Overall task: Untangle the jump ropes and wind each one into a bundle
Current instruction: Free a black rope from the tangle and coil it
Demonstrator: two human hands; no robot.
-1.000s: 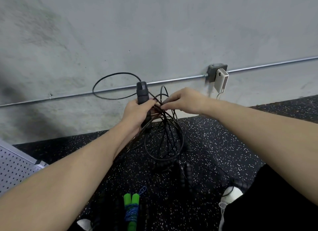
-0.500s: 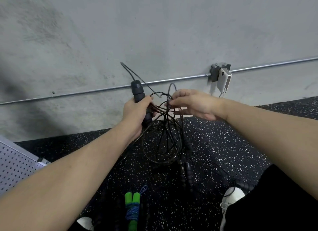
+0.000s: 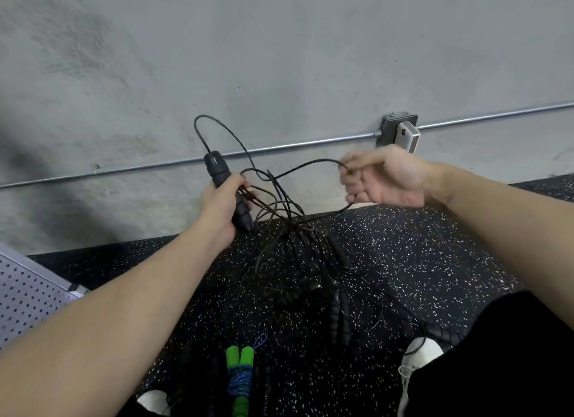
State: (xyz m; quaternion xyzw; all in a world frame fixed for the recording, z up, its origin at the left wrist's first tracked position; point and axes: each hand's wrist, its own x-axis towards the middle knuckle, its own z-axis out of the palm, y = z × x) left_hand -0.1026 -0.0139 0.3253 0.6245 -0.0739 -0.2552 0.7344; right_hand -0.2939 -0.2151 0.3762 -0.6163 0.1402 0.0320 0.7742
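We judge the chief risk to be tightening: the thin black cord (image 3: 298, 168) runs from the right hand (image 3: 383, 177) back into a knot of strands (image 3: 295, 227) hanging between the two hands, and a hard outward pull could cinch the crossings instead of freeing them. A second risk is that strands of another rope come up with it, since beaded black ropes (image 3: 337, 304) lie on the floor (image 3: 435, 261) directly beneath and appear caught in the same mass; we cannot tell which strand belongs to which rope.

The left hand (image 3: 220, 208) grips the black handle (image 3: 228, 193) upright, fingers wrapped round its middle, with several loops gathered against it. The right hand pinches the cord at its fingertips, well apart from the left and slightly higher. The tangle hangs below and between them, against the wall (image 3: 279, 59). A green-handled rope (image 3: 239, 376), already bundled, lies on the floor nearer to us.
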